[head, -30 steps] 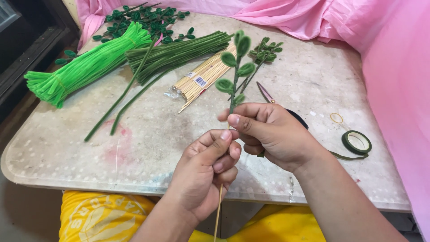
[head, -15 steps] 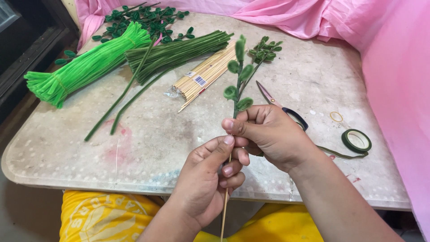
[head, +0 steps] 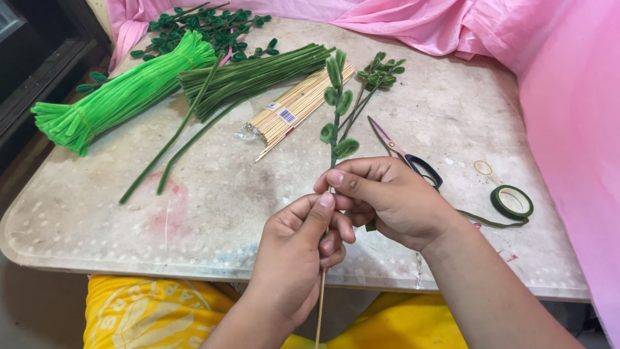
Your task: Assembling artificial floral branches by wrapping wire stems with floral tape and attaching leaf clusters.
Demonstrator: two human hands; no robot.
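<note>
— Leaf stem [head: 336,110], that's what I have between both hands: a thin wooden stick wrapped in dark green, with small fuzzy green leaves up its length, standing nearly upright above the table's near edge.

— How are your hands set on it?

— My left hand [head: 294,258] is curled closed around the bare stick, thumb pressed up against it, and the unwrapped end hangs down past my wrist. My right hand [head: 387,200] is closed too, forefinger and thumb pinching the stem just below the lowest leaf, touching my left thumb tip.

— What else do you hold?

— A strip of green floral tape runs out from under my right palm to the tape roll [head: 512,201], which lies flat on the table [head: 213,213] to my right.

— And around you?

— Scissors [head: 403,152] with dark handles lie just beyond my right hand, a small rubber band [head: 482,167] near them. Further back, a pack of wooden skewers [head: 294,110] sits between a bundle of dark green pipe cleaners [head: 252,76] and another finished leaf sprig [head: 374,81]. A bright green pipe cleaner bundle [head: 123,97] lies at the far left, more leafy sprigs [head: 206,29] behind it. Pink cloth [head: 568,97] borders the table on my right.
</note>
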